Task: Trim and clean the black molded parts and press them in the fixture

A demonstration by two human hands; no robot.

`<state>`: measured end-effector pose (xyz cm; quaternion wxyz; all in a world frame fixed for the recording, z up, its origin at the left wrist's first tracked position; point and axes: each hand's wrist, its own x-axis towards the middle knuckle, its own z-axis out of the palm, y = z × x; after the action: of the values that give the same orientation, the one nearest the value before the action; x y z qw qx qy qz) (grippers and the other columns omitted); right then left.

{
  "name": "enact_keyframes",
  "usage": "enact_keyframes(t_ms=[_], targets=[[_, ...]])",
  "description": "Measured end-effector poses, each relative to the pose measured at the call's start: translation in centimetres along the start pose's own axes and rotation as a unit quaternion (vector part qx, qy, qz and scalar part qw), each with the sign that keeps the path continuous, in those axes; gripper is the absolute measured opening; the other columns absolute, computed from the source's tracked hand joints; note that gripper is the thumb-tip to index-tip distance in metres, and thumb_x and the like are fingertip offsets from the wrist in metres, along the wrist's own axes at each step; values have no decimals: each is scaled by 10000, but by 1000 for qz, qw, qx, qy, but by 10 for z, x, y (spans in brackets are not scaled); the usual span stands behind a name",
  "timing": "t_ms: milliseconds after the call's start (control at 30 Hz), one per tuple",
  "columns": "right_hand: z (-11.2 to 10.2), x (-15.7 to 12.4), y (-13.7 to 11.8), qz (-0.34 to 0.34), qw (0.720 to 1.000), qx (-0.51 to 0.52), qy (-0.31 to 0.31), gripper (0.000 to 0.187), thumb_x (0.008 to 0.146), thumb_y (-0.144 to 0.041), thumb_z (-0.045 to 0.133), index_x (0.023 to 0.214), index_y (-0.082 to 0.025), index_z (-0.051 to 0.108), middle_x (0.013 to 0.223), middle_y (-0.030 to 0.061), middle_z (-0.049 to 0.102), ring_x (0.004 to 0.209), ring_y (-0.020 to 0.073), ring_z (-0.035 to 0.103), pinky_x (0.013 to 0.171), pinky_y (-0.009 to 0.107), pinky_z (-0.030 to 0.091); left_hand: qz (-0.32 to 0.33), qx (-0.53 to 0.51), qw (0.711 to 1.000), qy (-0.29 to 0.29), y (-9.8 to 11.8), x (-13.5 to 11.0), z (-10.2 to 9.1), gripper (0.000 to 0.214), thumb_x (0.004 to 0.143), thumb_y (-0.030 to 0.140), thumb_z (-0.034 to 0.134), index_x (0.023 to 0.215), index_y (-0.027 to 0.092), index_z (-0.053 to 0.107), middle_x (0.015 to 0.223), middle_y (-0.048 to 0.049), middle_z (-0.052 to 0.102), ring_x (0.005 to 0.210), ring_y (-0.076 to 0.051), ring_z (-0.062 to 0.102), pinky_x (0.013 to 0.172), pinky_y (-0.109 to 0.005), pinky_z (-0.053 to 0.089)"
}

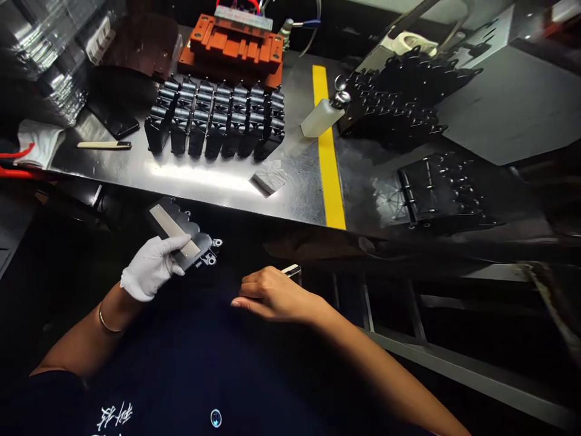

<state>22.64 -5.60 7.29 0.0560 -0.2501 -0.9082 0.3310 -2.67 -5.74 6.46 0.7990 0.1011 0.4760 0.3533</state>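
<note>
My left hand [150, 266], in a white glove, grips a dark grey moulded plastic part [200, 236] in front of the bench edge. A flat, pale strip [171, 225] lies along the part's face, with my thumb pressed on its lower end. The part has scalloped edges and round eyelets at its right end. To the right, my bare right hand [270, 293] is closed, apart from the part. A slim cream-and-black tool [291, 270] sticks out behind its knuckles; the rest of it is hidden by the hand.
On the metal bench [204, 178] stand rows of black moulded parts [215, 118] before an orange fixture [236, 45]. A cream stick-like tool [104, 145], a crumpled grey-white piece [271, 177] and a spray bottle [321, 118] lie around them. More black parts [442, 188] lie right of the yellow tape [330, 175].
</note>
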Motion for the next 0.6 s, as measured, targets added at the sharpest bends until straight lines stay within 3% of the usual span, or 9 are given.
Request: enact_keyframes(t_ms=[67,133,233,300,333,400,467,533,600], targets=[[1,-1,1,10,996,13,85,304,916,-407,533,788,-167,668,636,23,624,539,95,570,502,202,422,-1,-4,1000,3,4,0,-2,147,789,203,663,870,90,711,829,-94,715,615,-136,665,474,-188,532],[0,3,1,8,984,-6,177,309,839,-461,626,971,-186,678,864,80,698,707,134,659,576,217,515,-54,-12,998,-33,3,3,-3,136,786,193,664,847,79,705,760,-87,699,568,-128,647,461,-185,525],[-4,15,-2,-53,977,-41,203,356,820,-411,665,1132,-241,642,1157,92,673,949,174,683,725,247,577,-128,-19,987,-92,-1,5,-1,190,778,270,682,820,86,697,711,-79,678,507,-117,612,399,-175,474],[-5,24,-4,-82,972,-38,215,347,837,-378,652,1154,-236,636,1146,81,688,963,177,690,759,249,583,-124,27,985,-115,-3,3,1,318,766,418,683,811,104,696,650,-65,652,433,-111,561,342,-184,413],[-5,28,-5,-72,968,-34,240,369,825,-399,662,1150,-224,639,1103,84,705,942,185,697,761,261,588,-86,69,988,-111,-3,0,2,366,752,477,682,823,118,700,612,-49,631,408,-104,533,334,-185,391],[-2,35,-7,-6,950,-26,310,446,772,-481,693,1122,-207,652,1007,95,731,888,213,708,758,303,594,57,178,980,-65,-4,-8,4,369,718,498,709,857,156,713,594,-22,606,449,-102,529,396,-186,413],[4,42,-8,66,926,-8,372,480,747,-536,691,1094,-206,663,949,100,737,839,230,708,750,335,591,208,283,936,9,-6,-12,4,283,711,423,736,885,200,725,691,-20,636,613,-122,577,547,-193,468],[11,46,-9,92,913,35,395,464,771,-553,658,1071,-198,665,917,100,733,785,218,700,709,326,582,258,340,902,59,-7,-11,2,233,739,414,705,851,211,719,770,-19,650,718,-141,576,640,-210,470],[16,47,-10,92,918,99,374,442,833,-560,578,1059,-189,657,869,83,719,737,188,681,662,298,563,238,337,907,85,-6,-5,-2,290,779,482,635,773,196,678,712,-2,619,664,-135,538,600,-220,444]])
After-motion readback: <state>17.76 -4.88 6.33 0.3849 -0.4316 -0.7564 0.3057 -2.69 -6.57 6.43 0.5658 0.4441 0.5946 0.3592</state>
